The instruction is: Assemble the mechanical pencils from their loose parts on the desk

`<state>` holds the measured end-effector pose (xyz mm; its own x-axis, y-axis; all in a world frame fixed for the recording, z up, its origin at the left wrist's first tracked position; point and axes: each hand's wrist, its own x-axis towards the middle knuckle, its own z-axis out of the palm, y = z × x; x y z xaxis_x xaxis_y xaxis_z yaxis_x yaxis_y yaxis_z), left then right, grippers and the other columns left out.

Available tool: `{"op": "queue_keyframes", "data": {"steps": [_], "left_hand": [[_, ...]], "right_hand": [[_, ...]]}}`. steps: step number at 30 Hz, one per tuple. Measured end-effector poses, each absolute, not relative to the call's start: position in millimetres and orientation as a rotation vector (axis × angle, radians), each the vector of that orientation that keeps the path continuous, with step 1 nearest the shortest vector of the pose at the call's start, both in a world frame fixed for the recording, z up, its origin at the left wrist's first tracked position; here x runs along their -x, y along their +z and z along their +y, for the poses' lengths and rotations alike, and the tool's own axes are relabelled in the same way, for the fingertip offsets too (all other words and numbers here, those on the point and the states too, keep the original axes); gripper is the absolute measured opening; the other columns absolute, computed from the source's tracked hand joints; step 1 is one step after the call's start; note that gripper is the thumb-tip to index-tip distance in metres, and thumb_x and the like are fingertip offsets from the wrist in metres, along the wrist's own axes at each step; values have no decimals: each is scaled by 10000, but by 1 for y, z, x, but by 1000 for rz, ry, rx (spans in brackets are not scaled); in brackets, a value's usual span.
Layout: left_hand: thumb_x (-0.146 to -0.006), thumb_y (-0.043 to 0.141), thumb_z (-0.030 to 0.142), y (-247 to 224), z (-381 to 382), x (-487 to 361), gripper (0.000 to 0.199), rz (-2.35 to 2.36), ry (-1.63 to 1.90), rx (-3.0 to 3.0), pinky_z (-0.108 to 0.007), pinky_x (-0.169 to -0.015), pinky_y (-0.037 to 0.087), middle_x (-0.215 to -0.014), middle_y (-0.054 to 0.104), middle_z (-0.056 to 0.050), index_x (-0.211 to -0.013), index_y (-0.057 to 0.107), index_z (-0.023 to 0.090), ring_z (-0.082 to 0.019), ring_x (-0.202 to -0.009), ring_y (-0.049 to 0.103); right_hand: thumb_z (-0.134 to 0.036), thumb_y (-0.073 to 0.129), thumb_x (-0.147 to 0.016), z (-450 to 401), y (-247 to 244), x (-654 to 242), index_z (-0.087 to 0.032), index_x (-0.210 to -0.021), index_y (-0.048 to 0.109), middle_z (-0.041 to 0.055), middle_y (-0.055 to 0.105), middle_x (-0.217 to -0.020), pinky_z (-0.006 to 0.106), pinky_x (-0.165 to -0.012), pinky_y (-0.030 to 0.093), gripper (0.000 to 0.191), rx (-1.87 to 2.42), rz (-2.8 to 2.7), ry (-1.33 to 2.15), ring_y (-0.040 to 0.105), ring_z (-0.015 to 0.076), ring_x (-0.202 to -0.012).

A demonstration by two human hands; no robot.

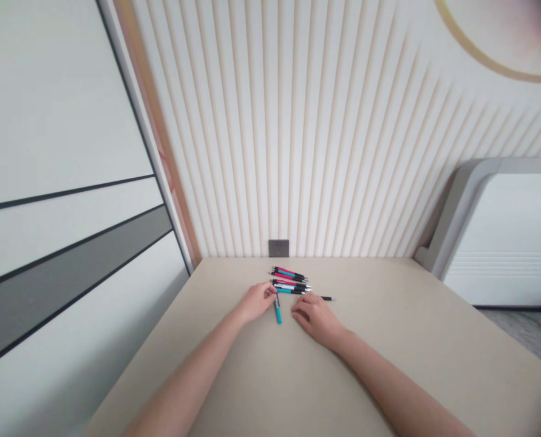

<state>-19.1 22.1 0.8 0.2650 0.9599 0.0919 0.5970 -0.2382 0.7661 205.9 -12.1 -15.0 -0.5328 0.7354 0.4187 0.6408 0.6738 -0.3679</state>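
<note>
Several pens (291, 274) in red, blue and black lie side by side near the middle of the beige table (365, 279). Just in front of them, my left hand (257, 301) pinches the upper end of a teal pen (278, 311), whose teal end points toward me. My right hand (314, 315) rests low over the table to the right, its fingers curled together; anything under them is hidden. A black-tipped pen (327, 298) sticks out beyond the right hand's knuckles, partly covered by it.
Behind the table rises a white ribbed wall with a dark socket (279, 248) at its foot. A white and grey panelled cabinet (70, 273) borders the left side. On the right is a grey-edged headboard (461, 212).
</note>
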Motion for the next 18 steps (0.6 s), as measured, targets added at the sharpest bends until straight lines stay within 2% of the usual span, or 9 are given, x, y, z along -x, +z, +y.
{"op": "queue_keyframes", "data": {"steps": [5, 9, 14, 18], "left_hand": [[-829, 525, 196, 7, 26, 14, 124, 1392, 708, -2147, -293, -749, 482, -805, 670, -36, -855, 646, 180, -189, -771, 626], [-875, 479, 156, 11, 25, 15, 177, 1372, 685, -2313, -319, -874, 450, -975, 634, -53, -945, 634, 206, -205, -941, 599], [-882, 510, 146, 14, 33, 23, 227, 1445, 566, -2725, -355, -881, 444, -1079, 583, -59, -1071, 598, 237, -226, -1022, 551], [-887, 541, 166, 11, 46, 26, 201, 1440, 580, -2745, -353, -889, 444, -1089, 578, -54, -1064, 599, 240, -221, -1043, 542]], "right_hand": [[-236, 556, -909, 0, -11, -198, -200, -847, 650, 36, 637, -880, 319, -808, 411, 118, 1064, -2400, 79, 570, 184, -880], [-225, 566, -905, 7, -10, -189, -194, -834, 642, 44, 637, -883, 325, -795, 400, 108, 1132, -2407, -96, 561, 190, -877], [-224, 567, -903, 21, -14, -179, -197, -825, 647, 50, 639, -883, 342, -771, 391, 114, 1209, -2389, -288, 557, 209, -871], [-191, 554, -906, 33, -19, -177, -200, -850, 650, 51, 640, -920, 357, -771, 386, 112, 1266, -2357, -378, 552, 218, -874]]}}
